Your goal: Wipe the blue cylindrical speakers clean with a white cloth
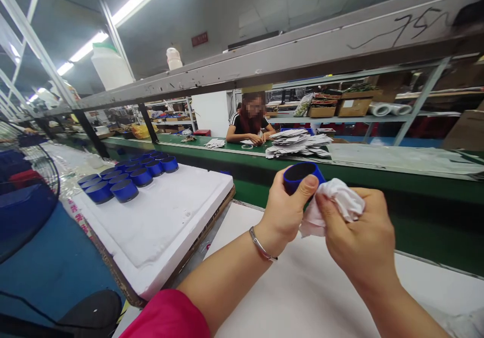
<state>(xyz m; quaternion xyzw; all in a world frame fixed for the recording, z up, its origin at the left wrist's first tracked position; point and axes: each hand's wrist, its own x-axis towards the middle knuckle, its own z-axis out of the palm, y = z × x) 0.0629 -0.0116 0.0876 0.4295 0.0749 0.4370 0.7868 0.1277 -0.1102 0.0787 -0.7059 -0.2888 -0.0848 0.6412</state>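
My left hand (284, 212) is wrapped round a small blue cylinder (300, 175) with a dark top, thumb pressed on its side, held above the white work surface (302, 287). My right hand (361, 232) pinches a crumpled white cloth (338, 202) against the cylinder's right side. A metal bracelet sits on my left wrist, and a pink sleeve shows at the elbow.
Several matching blue cylinders (126, 174) stand in rows on a white foam board (166, 222) to the left. A green conveyor belt (378, 181) runs behind. Across it a seated person (249, 121) handles stacked papers (298, 144). A fan guard (22, 191) stands far left.
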